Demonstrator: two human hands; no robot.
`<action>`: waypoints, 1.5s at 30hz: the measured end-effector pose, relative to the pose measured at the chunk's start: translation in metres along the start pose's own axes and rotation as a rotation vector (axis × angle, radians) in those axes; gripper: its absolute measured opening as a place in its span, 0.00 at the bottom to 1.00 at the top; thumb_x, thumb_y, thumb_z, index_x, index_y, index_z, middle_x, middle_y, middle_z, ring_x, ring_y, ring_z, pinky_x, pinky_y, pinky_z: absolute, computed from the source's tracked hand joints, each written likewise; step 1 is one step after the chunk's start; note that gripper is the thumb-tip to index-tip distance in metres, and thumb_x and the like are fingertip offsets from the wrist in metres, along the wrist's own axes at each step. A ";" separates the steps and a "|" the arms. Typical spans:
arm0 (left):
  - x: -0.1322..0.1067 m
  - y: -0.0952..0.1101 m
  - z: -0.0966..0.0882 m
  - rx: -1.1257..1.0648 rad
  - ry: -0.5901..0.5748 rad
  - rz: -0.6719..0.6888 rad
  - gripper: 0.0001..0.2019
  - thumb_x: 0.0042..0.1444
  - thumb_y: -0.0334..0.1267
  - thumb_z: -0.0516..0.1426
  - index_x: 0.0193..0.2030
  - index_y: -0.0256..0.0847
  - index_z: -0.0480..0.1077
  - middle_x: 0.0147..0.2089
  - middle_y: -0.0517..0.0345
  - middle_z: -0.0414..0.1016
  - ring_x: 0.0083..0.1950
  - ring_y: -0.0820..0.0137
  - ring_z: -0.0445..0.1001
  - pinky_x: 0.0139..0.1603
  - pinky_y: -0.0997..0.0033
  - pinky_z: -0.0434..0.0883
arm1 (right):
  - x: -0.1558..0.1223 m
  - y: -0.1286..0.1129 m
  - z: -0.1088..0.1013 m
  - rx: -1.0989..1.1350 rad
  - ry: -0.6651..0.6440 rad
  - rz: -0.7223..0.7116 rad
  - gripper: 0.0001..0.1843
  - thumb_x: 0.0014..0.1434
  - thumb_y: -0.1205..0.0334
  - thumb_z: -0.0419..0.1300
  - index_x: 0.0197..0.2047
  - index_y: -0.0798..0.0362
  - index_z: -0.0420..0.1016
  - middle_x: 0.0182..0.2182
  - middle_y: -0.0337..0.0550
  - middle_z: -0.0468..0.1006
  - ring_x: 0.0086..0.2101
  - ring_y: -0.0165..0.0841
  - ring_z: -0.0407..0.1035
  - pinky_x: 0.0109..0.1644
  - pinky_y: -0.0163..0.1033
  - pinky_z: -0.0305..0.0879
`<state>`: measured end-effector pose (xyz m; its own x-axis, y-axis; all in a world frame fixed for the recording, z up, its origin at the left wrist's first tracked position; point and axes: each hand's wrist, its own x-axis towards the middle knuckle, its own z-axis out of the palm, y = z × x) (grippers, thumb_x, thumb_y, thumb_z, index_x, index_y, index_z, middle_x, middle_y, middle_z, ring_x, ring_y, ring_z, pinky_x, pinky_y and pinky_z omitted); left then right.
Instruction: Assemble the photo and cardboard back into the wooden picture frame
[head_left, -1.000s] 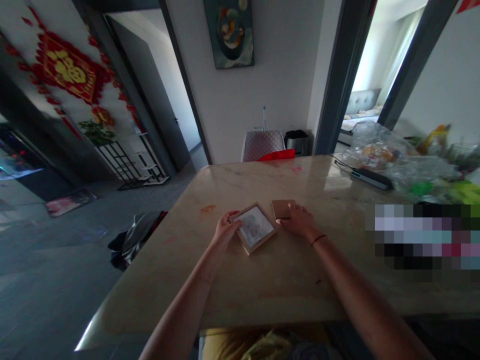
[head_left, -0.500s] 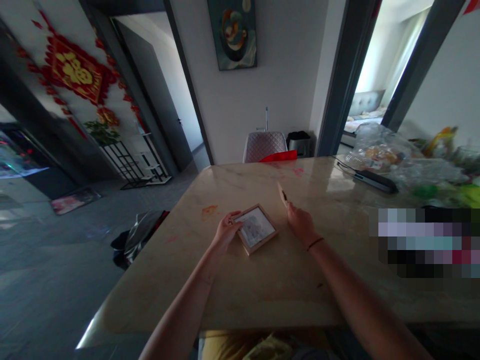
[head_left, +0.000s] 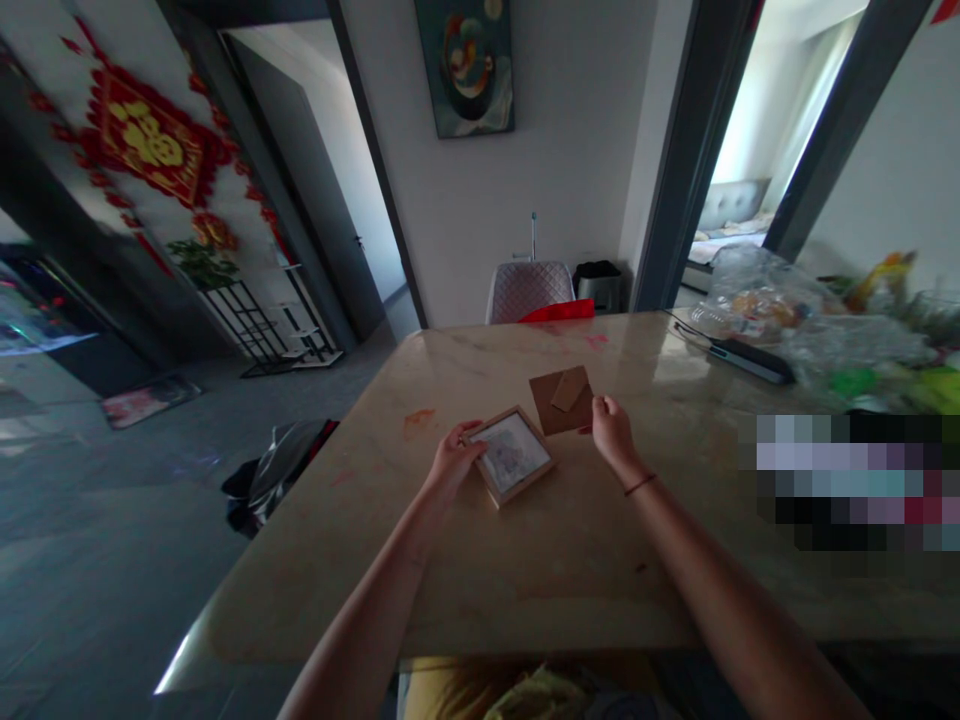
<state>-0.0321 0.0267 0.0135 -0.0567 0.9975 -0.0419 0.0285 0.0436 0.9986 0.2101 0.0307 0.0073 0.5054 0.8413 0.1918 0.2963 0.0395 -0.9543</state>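
A small square picture frame (head_left: pixel 513 457) with a light wooden edge and a pale sheet inside rests tilted on the tabletop. My left hand (head_left: pixel 455 452) grips its left corner, the thumb over the rim. In my right hand (head_left: pixel 613 430) is a square brown backing board (head_left: pixel 547 410), pinched at its right edge. A folding stand flap (head_left: pixel 570 389) shows on the board's upper face. The board is just beyond and to the right of the frame; whether it touches the table I cannot tell.
Marble-patterned table (head_left: pixel 360 560) spans the view. At right lie a black elongated device (head_left: pixel 750 361) with a cord and clear plastic bags (head_left: pixel 765 300). A quilted chair (head_left: pixel 529 290) with a red item (head_left: pixel 559 311) stands at the far edge. A bag (head_left: pixel 289 465) sits at left.
My right hand has turned the backing board from edge-on to flatter, its stand side now showing, and moved slightly right. My left hand and the picture frame have stayed in place.
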 end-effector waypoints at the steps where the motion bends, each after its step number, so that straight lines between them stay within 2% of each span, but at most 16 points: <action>1: 0.000 0.000 0.000 0.006 0.001 0.005 0.21 0.37 0.28 0.60 0.43 0.38 0.71 0.31 0.59 0.75 0.29 0.73 0.72 0.31 0.76 0.69 | -0.001 -0.001 0.000 0.103 -0.025 0.043 0.14 0.56 0.55 0.45 0.30 0.55 0.65 0.25 0.42 0.69 0.21 0.30 0.65 0.22 0.35 0.63; 4: -0.001 0.001 -0.001 0.010 -0.009 0.011 0.21 0.38 0.28 0.60 0.44 0.38 0.70 0.31 0.59 0.75 0.30 0.73 0.72 0.32 0.76 0.69 | -0.007 -0.005 0.004 0.289 -0.134 0.085 0.13 0.51 0.53 0.49 0.31 0.54 0.65 0.28 0.42 0.69 0.23 0.29 0.66 0.21 0.34 0.65; 7: -0.002 0.002 0.000 0.001 -0.012 0.012 0.21 0.38 0.27 0.60 0.43 0.38 0.71 0.32 0.58 0.74 0.30 0.73 0.72 0.32 0.76 0.68 | -0.017 -0.008 0.009 0.288 -0.283 0.047 0.15 0.50 0.51 0.50 0.32 0.54 0.66 0.28 0.42 0.70 0.23 0.30 0.66 0.21 0.35 0.66; 9: -0.002 0.002 0.000 -0.009 -0.002 0.011 0.20 0.37 0.27 0.59 0.42 0.38 0.71 0.32 0.57 0.74 0.30 0.73 0.72 0.32 0.76 0.68 | -0.025 -0.010 0.012 0.236 -0.335 -0.011 0.16 0.52 0.50 0.49 0.33 0.54 0.67 0.29 0.44 0.71 0.25 0.32 0.67 0.23 0.36 0.66; 14: -0.004 0.003 0.000 -0.035 -0.014 0.017 0.20 0.37 0.27 0.60 0.42 0.38 0.70 0.35 0.56 0.76 0.34 0.72 0.73 0.35 0.75 0.69 | -0.040 -0.014 0.021 -0.026 -0.330 -0.227 0.13 0.56 0.55 0.48 0.33 0.53 0.69 0.33 0.49 0.76 0.36 0.37 0.70 0.40 0.39 0.66; 18: -0.006 0.005 0.000 -0.054 -0.033 -0.009 0.21 0.36 0.27 0.60 0.43 0.37 0.70 0.34 0.56 0.76 0.34 0.71 0.74 0.34 0.75 0.70 | -0.047 -0.016 0.024 -0.075 -0.337 -0.240 0.13 0.58 0.58 0.47 0.37 0.54 0.70 0.36 0.50 0.77 0.39 0.37 0.70 0.44 0.40 0.64; 21: -0.007 0.007 0.001 -0.092 -0.042 -0.016 0.21 0.36 0.27 0.60 0.42 0.37 0.70 0.35 0.56 0.76 0.34 0.71 0.74 0.33 0.76 0.70 | -0.050 -0.016 0.025 0.006 -0.395 -0.204 0.13 0.57 0.58 0.50 0.41 0.54 0.69 0.39 0.51 0.77 0.41 0.36 0.71 0.45 0.40 0.65; 25: -0.007 0.008 0.002 -0.095 -0.047 -0.022 0.22 0.35 0.27 0.60 0.42 0.36 0.70 0.35 0.55 0.76 0.34 0.71 0.74 0.33 0.75 0.70 | -0.051 -0.013 0.027 0.094 -0.481 -0.188 0.17 0.55 0.60 0.55 0.48 0.55 0.65 0.43 0.52 0.76 0.43 0.35 0.71 0.45 0.39 0.66; 30: -0.005 0.006 0.000 -0.085 -0.043 -0.028 0.21 0.36 0.27 0.60 0.43 0.37 0.70 0.35 0.55 0.76 0.33 0.72 0.74 0.33 0.75 0.70 | -0.049 -0.010 0.026 0.095 -0.532 -0.175 0.18 0.55 0.61 0.56 0.49 0.55 0.65 0.43 0.52 0.76 0.41 0.35 0.72 0.43 0.40 0.68; 33: -0.005 0.007 0.000 -0.081 -0.046 -0.014 0.22 0.36 0.26 0.59 0.43 0.37 0.70 0.35 0.55 0.75 0.33 0.72 0.74 0.33 0.76 0.70 | -0.048 -0.011 0.023 0.081 -0.517 -0.185 0.20 0.55 0.60 0.56 0.51 0.54 0.65 0.40 0.50 0.77 0.40 0.35 0.72 0.42 0.41 0.69; 35: -0.006 0.008 0.001 -0.074 -0.044 0.001 0.22 0.36 0.24 0.58 0.43 0.37 0.70 0.35 0.56 0.75 0.34 0.72 0.74 0.34 0.76 0.70 | -0.049 -0.013 0.021 0.086 -0.496 -0.212 0.26 0.54 0.61 0.57 0.56 0.54 0.60 0.39 0.48 0.76 0.38 0.34 0.72 0.41 0.40 0.69; 38: -0.007 0.009 0.001 -0.062 -0.055 0.026 0.23 0.36 0.24 0.57 0.44 0.37 0.70 0.35 0.55 0.76 0.35 0.72 0.74 0.34 0.76 0.70 | -0.051 -0.017 0.019 0.104 -0.513 -0.281 0.33 0.53 0.63 0.56 0.62 0.50 0.53 0.44 0.48 0.74 0.37 0.31 0.71 0.41 0.38 0.69; 41: -0.007 0.009 0.001 -0.061 -0.051 0.043 0.23 0.36 0.24 0.57 0.44 0.36 0.70 0.35 0.55 0.76 0.35 0.72 0.74 0.33 0.77 0.70 | -0.054 -0.019 0.019 0.080 -0.511 -0.304 0.32 0.52 0.67 0.55 0.61 0.47 0.56 0.47 0.47 0.72 0.37 0.31 0.71 0.41 0.37 0.69; 45: -0.007 0.009 0.002 -0.065 -0.043 0.025 0.23 0.35 0.24 0.56 0.43 0.37 0.70 0.34 0.56 0.76 0.34 0.72 0.73 0.33 0.77 0.70 | -0.055 -0.019 0.021 0.095 -0.510 -0.270 0.35 0.50 0.68 0.56 0.62 0.49 0.54 0.46 0.48 0.72 0.36 0.30 0.70 0.42 0.38 0.69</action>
<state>-0.0294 0.0202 0.0230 -0.0141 0.9998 -0.0164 -0.0351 0.0159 0.9993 0.1601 -0.0050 0.0105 -0.0391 0.9471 0.3184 0.2748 0.3166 -0.9079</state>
